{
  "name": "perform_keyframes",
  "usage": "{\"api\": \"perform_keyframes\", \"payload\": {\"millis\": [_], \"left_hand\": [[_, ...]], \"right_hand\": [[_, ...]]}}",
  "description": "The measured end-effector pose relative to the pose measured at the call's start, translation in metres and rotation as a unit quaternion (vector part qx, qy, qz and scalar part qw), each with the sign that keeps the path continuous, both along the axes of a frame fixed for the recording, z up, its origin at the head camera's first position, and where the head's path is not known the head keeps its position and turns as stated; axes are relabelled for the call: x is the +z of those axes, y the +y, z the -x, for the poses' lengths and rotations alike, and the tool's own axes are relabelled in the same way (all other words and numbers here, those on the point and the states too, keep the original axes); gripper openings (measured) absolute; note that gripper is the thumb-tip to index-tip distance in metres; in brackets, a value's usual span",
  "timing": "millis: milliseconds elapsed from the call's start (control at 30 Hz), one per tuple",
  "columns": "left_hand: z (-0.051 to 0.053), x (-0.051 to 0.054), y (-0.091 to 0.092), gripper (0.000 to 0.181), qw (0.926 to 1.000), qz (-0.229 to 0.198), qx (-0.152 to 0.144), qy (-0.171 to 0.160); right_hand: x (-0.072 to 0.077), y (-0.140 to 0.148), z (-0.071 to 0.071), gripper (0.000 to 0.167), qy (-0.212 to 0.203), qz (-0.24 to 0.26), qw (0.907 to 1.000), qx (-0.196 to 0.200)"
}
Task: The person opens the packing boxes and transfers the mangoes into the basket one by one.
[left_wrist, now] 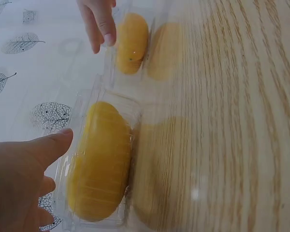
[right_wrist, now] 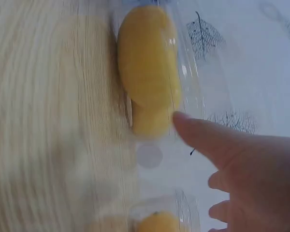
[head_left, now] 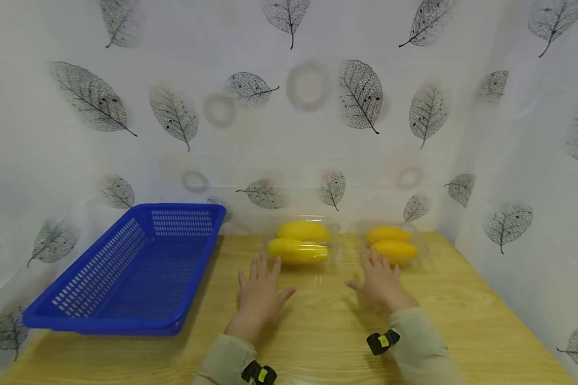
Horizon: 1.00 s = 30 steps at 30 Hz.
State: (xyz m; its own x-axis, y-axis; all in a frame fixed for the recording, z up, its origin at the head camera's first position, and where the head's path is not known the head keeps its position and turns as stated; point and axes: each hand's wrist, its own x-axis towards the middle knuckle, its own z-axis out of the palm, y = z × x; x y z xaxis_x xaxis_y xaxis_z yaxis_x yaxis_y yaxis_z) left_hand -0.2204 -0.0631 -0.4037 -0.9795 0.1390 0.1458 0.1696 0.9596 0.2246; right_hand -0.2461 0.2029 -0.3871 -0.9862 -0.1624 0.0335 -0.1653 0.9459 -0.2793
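Note:
Two yellow mango-like fruits (head_left: 298, 251) lie in a clear plastic box at the back middle of the table, and two orange-yellow ones (head_left: 395, 251) in a second clear box to their right. My left hand (head_left: 260, 299), fingers spread, is just in front of the middle box; in the left wrist view its thumb is beside that box's fruit (left_wrist: 99, 164). My right hand (head_left: 381, 283), fingers also spread, reaches to the front left of the right box. In the right wrist view its thumb overlaps the edge of the fruit (right_wrist: 147, 58); contact cannot be told. Neither hand holds anything.
A blue perforated basket (head_left: 149, 289) with nothing visible in it stands on the left of the wooden table (head_left: 313, 342). Behind and at both sides hangs a pale sheet (head_left: 308, 155) printed with leaves, close to the backs of the boxes.

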Motion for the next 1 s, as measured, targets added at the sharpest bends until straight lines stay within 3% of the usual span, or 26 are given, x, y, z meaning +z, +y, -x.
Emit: {"api": "perform_keyframes", "payload": {"millis": [200, 433, 700, 1000], "left_hand": [[0.001, 0.001, -0.001, 0.074, 1.0, -0.003, -0.003, 0.004], [0.001, 0.0, -0.002, 0.074, 0.9999, -0.001, -0.005, 0.011], [0.002, 0.002, -0.005, 0.075, 0.9999, -0.005, 0.002, 0.009], [0.001, 0.007, -0.006, 0.074, 0.9999, -0.009, 0.002, 0.011]], "right_hand": [[0.008, 0.026, 0.019, 0.084, 0.031, 0.005, 0.9989, -0.036], [0.014, 0.06, 0.044, 0.079, 0.067, -0.034, 0.9956, -0.056], [0.009, 0.088, 0.069, 0.091, 0.04, -0.016, 0.997, -0.063], [0.006, 0.093, 0.086, 0.093, 0.038, -0.048, 0.9973, -0.039]]}}
